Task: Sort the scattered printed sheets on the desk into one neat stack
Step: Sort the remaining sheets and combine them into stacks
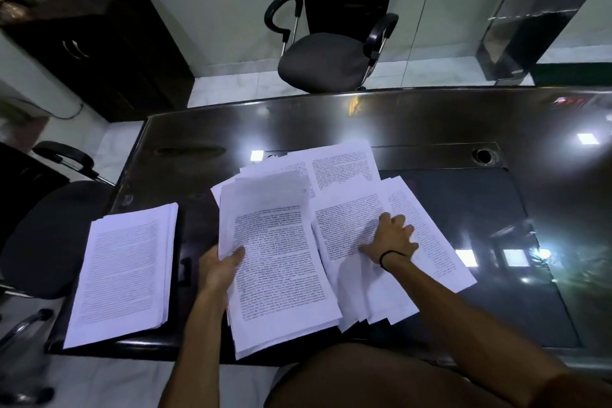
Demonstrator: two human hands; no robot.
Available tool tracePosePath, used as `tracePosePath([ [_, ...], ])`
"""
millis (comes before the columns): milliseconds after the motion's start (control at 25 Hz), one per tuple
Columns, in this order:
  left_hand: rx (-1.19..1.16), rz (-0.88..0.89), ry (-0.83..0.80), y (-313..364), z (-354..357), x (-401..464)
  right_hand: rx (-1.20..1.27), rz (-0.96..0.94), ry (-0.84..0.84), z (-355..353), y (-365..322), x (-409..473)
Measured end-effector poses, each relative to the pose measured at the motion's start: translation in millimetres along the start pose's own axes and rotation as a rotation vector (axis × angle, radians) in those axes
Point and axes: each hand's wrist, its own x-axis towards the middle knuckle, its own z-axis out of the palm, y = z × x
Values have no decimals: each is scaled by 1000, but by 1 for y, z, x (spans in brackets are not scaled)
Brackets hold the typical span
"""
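Sheets (281,262) pinched by left hand (218,267)

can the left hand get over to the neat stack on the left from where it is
Probably yes: the left hand grips a bundle of sheets just beside the neat stack, with only bare desk between them.

The room is dimly lit from overhead; square lamp reflections are thrown as glare across the glossy dark desk (430,129). Straight lines are bowed by wide-angle distortion, and the left edge is smeared by blur.
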Motion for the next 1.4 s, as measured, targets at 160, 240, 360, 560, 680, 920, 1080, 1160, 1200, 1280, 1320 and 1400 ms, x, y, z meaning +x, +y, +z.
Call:
tracePosePath([
  [160,-84,13,-12,9,2,6,70,44,-15,9,10,5],
  [240,-86,17,-12,9,4,9,32,87,13,7,7,5],
  [360,-94,17,-4,9,4,11,48,116,-32,1,7,10],
  [560,-104,11,-3,2,1,9,-31,103,1,0,8,13],
  [680,-100,8,-3,-1,1,8,-2,111,-46,-3,8,19],
  [920,-108,23,11,0,3,4,-127,6,153,-1,9,12],
  [1080,-124,35,-7,4,4,2,-166,-42,173,6,12,10],
  [1160,-123,40,-16,3,2,2,-195,-47,162,8,11,8],
  [1200,-119,45,-23,2,0,2,-200,-52,167,9,11,7],
  [1280,-114,47,-31,1,-3,2,-155,-88,190,11,13,8],
  [1320,-111,46,-31,1,-5,2,-70,-117,187,9,13,8],
  [1400,-103,42,-46,3,-10,3,162,-170,126,0,13,12],
])
